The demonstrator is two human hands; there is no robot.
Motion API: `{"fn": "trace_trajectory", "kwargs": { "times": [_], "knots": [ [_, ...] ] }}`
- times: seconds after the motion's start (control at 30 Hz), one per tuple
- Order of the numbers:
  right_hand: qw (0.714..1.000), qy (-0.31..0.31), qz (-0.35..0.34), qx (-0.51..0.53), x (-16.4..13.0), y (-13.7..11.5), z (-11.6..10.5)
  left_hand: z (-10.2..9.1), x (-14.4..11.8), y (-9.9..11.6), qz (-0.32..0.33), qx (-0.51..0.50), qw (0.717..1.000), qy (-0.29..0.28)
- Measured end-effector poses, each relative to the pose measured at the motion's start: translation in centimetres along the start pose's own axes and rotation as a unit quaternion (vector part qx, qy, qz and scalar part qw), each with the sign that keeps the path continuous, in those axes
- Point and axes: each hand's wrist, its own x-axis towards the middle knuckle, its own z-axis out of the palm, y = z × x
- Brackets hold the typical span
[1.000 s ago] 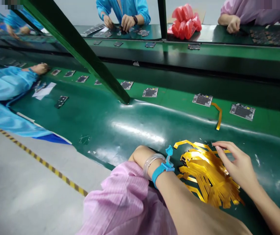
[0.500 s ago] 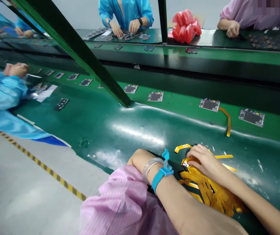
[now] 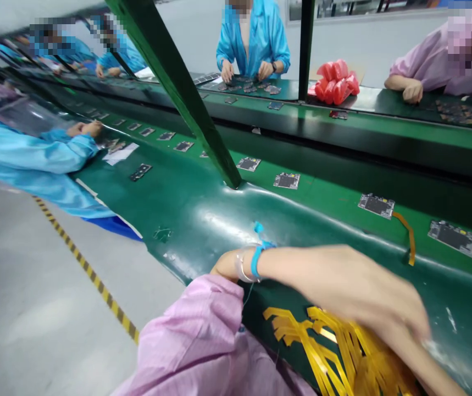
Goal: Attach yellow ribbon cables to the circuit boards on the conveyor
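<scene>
My left hand point(image 3: 367, 283), with a blue strap and a clear bracelet at its wrist, reaches right across a pile of yellow-orange flex cables point(image 3: 318, 352). Motion blurs its fingers, which bend down at the far end, so I cannot see what they hold. From the lower right comes my right forearm point(image 3: 436, 366), with the right hand largely hidden behind the left. Beyond them, a circuit board point(image 3: 376, 205) lies on the green strip with one flex cable point(image 3: 409, 242) trailing from its right end. Another board point(image 3: 452, 238) lies to its right.
More circuit boards point(image 3: 287, 180) run in a row leftward along the strip. A slanted green post point(image 3: 194, 104) rises from the bench point(image 3: 186, 203). At left a co-worker's blue sleeve point(image 3: 33, 148) rests by the bench. Red bundled packaging point(image 3: 337, 82) sits across, between two other people.
My left hand has swung up from the lower edge and across the flex cables. My right hand, earlier on the cables, has drawn back behind it. The view has shifted.
</scene>
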Motion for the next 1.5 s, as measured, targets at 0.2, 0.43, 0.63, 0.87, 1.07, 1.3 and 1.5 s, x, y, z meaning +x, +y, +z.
{"fn": "trace_trajectory", "kwargs": {
  "times": [0.2, 0.43, 0.63, 0.87, 1.07, 1.3, 1.5],
  "knots": [
    [0.998, -0.049, -0.015, -0.028, -0.8, 0.4, -0.3, -12.5, 5.9, 1.5, -0.067, 0.267, 0.951, 0.142],
    [0.997, 0.029, 0.050, 0.060, -3.0, 0.7, -0.8, -19.7, 7.1, -4.1, -0.156, 0.414, 0.876, 0.192],
    [0.980, 0.114, 0.103, 0.130, -5.0, 1.3, -2.4, -21.4, 10.3, -6.7, -0.186, 0.469, 0.850, 0.150],
    [0.934, 0.201, 0.190, 0.225, -6.7, 2.5, -3.9, -23.0, 9.4, -5.3, -0.216, 0.471, 0.845, 0.133],
    [0.888, 0.237, 0.202, 0.338, -6.4, 1.2, -4.3, -17.7, 8.8, -0.5, -0.131, 0.416, 0.882, 0.177],
    [0.941, 0.217, 0.156, 0.207, -5.2, -3.5, -3.5, 1.2, 2.7, 6.2, 0.093, 0.120, 0.988, 0.039],
    [0.955, 0.222, 0.143, 0.134, -6.0, -3.8, -2.8, 7.5, -0.9, 7.7, 0.142, 0.092, 0.985, -0.027]
  ]
}}
